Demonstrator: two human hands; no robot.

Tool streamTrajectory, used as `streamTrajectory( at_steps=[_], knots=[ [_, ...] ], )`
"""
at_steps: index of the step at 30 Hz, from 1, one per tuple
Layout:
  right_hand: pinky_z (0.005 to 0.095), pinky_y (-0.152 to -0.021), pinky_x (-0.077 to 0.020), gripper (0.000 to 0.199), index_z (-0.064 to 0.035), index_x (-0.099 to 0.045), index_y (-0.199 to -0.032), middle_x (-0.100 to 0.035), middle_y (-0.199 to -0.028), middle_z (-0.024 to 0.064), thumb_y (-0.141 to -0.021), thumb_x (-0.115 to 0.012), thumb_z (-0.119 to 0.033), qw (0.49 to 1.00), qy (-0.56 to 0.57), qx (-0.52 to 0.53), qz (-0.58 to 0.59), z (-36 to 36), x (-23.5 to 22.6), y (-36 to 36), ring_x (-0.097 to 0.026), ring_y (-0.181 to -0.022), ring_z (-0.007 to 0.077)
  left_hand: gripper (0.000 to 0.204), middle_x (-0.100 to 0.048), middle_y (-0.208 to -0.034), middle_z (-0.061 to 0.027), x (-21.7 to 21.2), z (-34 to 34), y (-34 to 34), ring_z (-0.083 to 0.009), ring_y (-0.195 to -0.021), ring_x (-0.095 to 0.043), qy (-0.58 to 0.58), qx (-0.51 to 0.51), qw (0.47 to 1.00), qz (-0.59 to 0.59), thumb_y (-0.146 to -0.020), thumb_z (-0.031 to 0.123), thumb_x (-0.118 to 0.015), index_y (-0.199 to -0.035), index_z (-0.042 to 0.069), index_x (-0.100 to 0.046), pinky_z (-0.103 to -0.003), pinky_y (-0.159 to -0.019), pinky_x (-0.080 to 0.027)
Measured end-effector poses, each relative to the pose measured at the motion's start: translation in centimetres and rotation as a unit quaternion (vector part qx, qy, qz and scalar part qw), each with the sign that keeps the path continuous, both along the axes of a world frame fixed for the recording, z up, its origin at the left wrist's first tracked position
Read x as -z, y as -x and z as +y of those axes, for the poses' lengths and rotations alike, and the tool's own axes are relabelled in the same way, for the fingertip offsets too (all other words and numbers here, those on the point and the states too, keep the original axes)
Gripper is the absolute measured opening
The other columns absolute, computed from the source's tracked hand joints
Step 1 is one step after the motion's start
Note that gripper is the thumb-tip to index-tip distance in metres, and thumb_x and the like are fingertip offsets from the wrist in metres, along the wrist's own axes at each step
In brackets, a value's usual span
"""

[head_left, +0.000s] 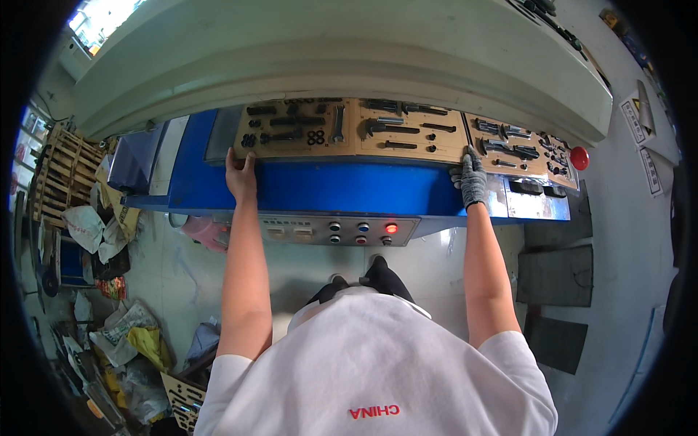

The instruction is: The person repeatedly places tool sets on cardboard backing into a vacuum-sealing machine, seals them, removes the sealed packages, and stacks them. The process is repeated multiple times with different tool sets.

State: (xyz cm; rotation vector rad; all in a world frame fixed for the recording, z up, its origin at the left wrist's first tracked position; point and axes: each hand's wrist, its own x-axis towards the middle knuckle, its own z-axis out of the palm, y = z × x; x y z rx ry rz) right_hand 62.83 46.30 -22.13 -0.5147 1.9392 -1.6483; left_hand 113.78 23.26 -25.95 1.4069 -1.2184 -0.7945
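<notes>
- Wooden board (pixel 407 131): long, tan, flat on the blue machine bed across the upper centre of the frame; dark cut-out shapes cover its face.
- Left end at upper left under a bare hand; right portion under a gloved hand.

A grey control panel (pixel 338 230) with round buttons, one lit red, sits below the blue machine front. A red round knob (pixel 579 158) is at the right end. On the floor left lie crumpled bags (pixel 127 330) beside a wooden pallet (pixel 62 174). Dark rubber mats (pixel 556 276) lie right.
</notes>
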Motion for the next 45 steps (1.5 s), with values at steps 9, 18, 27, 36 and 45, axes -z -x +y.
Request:
streamTrajectory(
  at_steps=[9,18,27,36,45],
  knots=[
    [0.0241,-0.040,-0.0415,0.047,-0.0272,-0.047,-0.151,-0.060,-0.061,0.0025,-0.106,-0.052,-0.041,0.995,-0.057,-0.014,0.079,0.1,-1.6,-1.5,-0.050,-0.045,0.0087,0.068,-0.067,-0.094,-0.0078,-2.2,3.0,2.0,-0.0192,-0.081,-0.062,0.028,-0.026,0.997,-0.069,-0.100,0.033,-0.067,-0.157,0.011,-0.037,-0.036,-0.073,-0.051],
    [0.0214,-0.045,-0.0437,0.047,-0.0148,-0.044,-0.150,-0.063,-0.073,0.0036,-0.106,-0.054,-0.029,0.998,0.019,0.000,0.060,1.3,-1.5,-1.9,-0.054,-0.053,0.0067,0.047,-0.072,-0.113,-0.0107,8.1,27.1,13.4,-0.0321,-0.104,-0.070,-0.044,0.259,0.941,-0.211,-0.086,0.032,-0.080,-0.124,0.012,-0.060,-0.039,-0.084,-0.056],
    [0.0234,-0.050,-0.0472,0.044,-0.0135,-0.042,-0.151,-0.068,-0.080,0.0068,-0.108,-0.050,-0.022,0.991,0.082,-0.104,0.009,19.5,1.2,4.3,-0.056,-0.056,0.0075,0.022,-0.073,-0.088,-0.0044,12.5,29.3,18.8,-0.0205,-0.075,-0.070,-0.119,0.002,0.973,-0.196,-0.091,0.029,-0.075,-0.100,0.011,-0.066,-0.034,-0.067,-0.055],
    [0.0208,-0.051,-0.0432,0.034,-0.0116,-0.055,-0.139,-0.068,-0.077,0.0035,-0.107,-0.054,-0.023,0.994,0.004,0.042,-0.096,45.1,0.3,29.4,-0.053,-0.055,0.0047,0.030,-0.066,-0.100,-0.0086,3.3,42.7,52.7,-0.0152,-0.082,-0.065,-0.044,0.035,0.986,0.155,-0.108,0.028,-0.053,-0.123,0.002,-0.056,-0.029,-0.074,-0.057],
    [0.0215,-0.049,-0.0415,0.027,-0.0115,-0.061,-0.131,-0.068,-0.076,0.0020,-0.106,-0.055,-0.019,0.984,0.083,0.127,-0.091,47.2,-2.5,49.3,-0.052,-0.056,0.0041,0.036,-0.061,-0.120,-0.0147,1.0,27.4,67.8,-0.0236,-0.109,-0.062,-0.117,-0.008,0.897,0.426,-0.100,0.020,-0.065,-0.126,-0.001,-0.051,-0.039,-0.101,-0.049]
  ],
)
